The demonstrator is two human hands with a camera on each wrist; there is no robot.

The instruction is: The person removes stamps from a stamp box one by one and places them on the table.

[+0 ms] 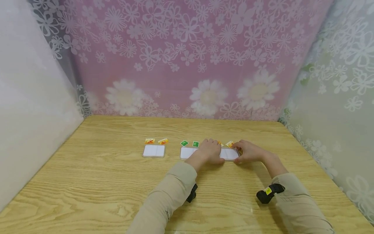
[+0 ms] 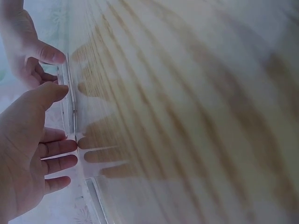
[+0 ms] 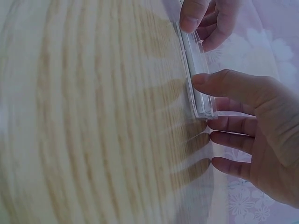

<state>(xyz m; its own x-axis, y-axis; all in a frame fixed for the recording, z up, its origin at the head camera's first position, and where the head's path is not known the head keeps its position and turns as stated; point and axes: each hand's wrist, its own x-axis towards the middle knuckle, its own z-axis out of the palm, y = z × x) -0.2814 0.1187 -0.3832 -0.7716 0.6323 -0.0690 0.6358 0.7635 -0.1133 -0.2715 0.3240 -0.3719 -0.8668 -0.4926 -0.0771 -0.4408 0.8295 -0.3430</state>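
A flat clear plastic case [image 1: 229,154] with white inside lies on the table between the two hands. My left hand [image 1: 208,151] holds its left end, thumb at the near edge and fingers at the far side. At the right end, my right hand [image 1: 251,152] grips the same case [image 3: 192,60] between thumb and fingers. Just left of it, a second clear case [image 1: 187,152] is partly hidden by my left hand. Behind the held case lie small orange-and-yellow pieces [image 1: 230,144], partly covered by the hands.
Farther left lies another white-filled clear case [image 1: 154,151], with two yellow-and-red pieces [image 1: 150,141] behind it. Two green square pieces [image 1: 195,143] lie behind the middle case. The wooden table [image 1: 96,182] meets a pink flowered curtain [image 1: 163,71] at the back.
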